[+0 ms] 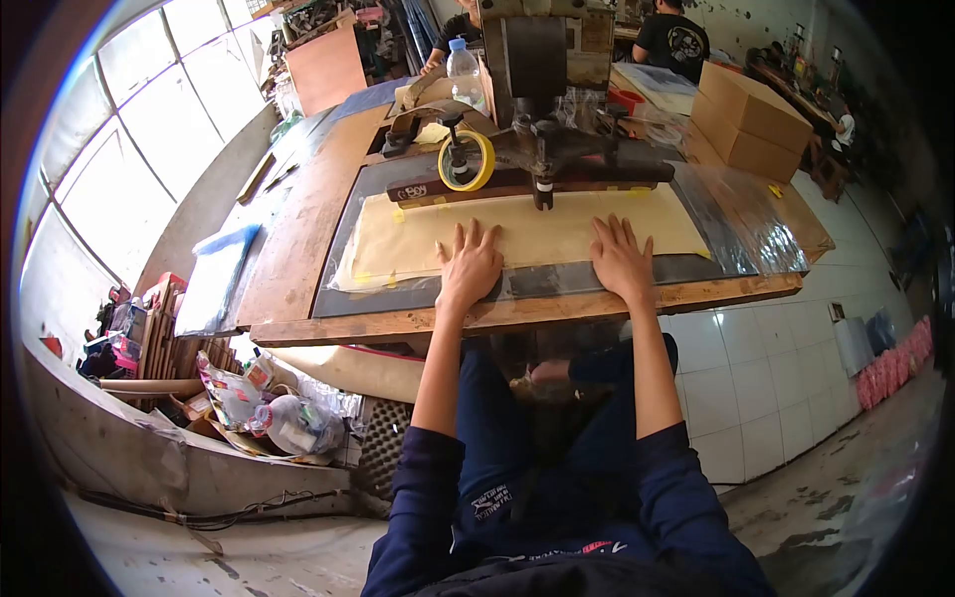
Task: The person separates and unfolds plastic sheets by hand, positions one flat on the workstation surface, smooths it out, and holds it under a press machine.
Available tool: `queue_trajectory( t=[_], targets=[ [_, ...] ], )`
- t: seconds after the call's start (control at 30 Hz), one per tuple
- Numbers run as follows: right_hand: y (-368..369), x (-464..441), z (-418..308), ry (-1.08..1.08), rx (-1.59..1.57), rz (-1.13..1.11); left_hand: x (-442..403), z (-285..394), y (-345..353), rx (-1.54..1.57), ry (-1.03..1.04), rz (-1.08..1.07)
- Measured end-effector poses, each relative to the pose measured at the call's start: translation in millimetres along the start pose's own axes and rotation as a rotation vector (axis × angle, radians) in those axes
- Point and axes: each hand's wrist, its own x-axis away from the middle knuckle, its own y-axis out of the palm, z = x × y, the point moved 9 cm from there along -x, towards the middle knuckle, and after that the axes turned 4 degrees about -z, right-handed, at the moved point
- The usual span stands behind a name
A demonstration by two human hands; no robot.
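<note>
A long cream sheet (542, 236) lies flat on the dark work surface, with bits of yellow tape along its edges and clear plastic film around its front edge. My left hand (471, 264) rests palm down on its near part, fingers spread. My right hand (623, 261) presses flat on the sheet further right, fingers also apart. Neither hand holds anything. Just beyond the fingertips stands a machine head (542, 139) with a dark horizontal bar (587, 185) across the sheet's far edge. A yellow tape roll (467, 161) hangs at the machine's left side.
A plastic bottle (464, 75) stands behind the tape roll. Cardboard boxes (751, 121) sit at the table's right, a stack of clear plastic bags (217, 279) at its left. Bagged rubbish (293, 423) lies on the floor below left. Other people (672, 42) are further back.
</note>
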Motion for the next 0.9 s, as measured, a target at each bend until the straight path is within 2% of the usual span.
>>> queue_trajectory(
  t=[0.07,0.13,0.23,0.37,0.43,0.57,0.63,0.67,0.73,0.9],
  targets=[
    [-3.4,-1.6,-8.6,0.021,0.004,0.042,-10.1,13.0,-4.4,-0.013,-0.018,0.032],
    [-8.0,-2.0,-16.4,0.085,0.134,-0.024,-18.6,39.8,1.7,0.153,0.174,-0.080],
    [1.2,-8.4,-17.8,0.017,0.096,0.006,-22.0,49.4,-2.3,0.158,0.237,-0.011],
    [-0.5,-7.2,-24.0,-0.058,0.004,0.021,-26.8,49.9,-6.1,0.176,0.232,-0.002],
    [-6.4,-3.6,-30.5,-0.119,0.016,0.076,-33.5,48.0,0.3,0.199,0.200,-0.099],
    [-17.6,1.6,-36.7,-0.142,0.011,0.161,-33.8,55.7,-5.3,0.164,0.215,-0.112],
    [-33.6,8.9,-39.3,-0.161,0.003,0.334,-28.9,59.8,-16.6,0.054,0.239,-0.017],
    [-34.9,9.7,-39.5,-0.160,0.005,0.334,-28.0,58.1,-16.3,0.055,0.240,-0.017],
    [-44.3,14.3,-35.9,-0.087,0.076,0.421,-21.5,56.1,-31.6,-0.019,0.300,0.155],
    [-49.7,19.0,-30.4,0.007,0.112,0.489,-6.5,41.5,-43.4,-0.094,0.332,0.314]
  ],
)
